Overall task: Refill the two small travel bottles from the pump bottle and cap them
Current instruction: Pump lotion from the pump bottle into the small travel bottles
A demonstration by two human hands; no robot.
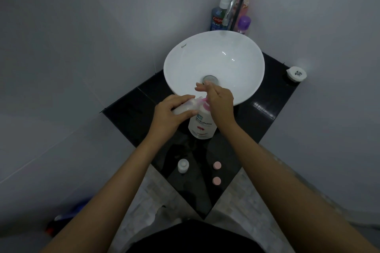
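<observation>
A white pump bottle (202, 126) with a pink pump stands on the black counter (273, 109) in front of the sink. My left hand (171, 114) holds a small clear travel bottle (186, 107), tilted with its mouth at the pink spout. My right hand (219, 101) rests palm-down on the pump head, fingers spread over it. The other small travel bottle (183, 166) stands upright and uncapped near the counter's front corner. Two pink caps (217, 165) (216, 181) lie to its right.
A white basin (236, 51) with a curved chrome faucet (234, 4) fills the counter's middle. Behind it stand a blue mouthwash bottle (219, 16) and a purple-capped bottle (244, 23). A small white round container (296, 73) sits at the right corner. Grey walls close in on both sides.
</observation>
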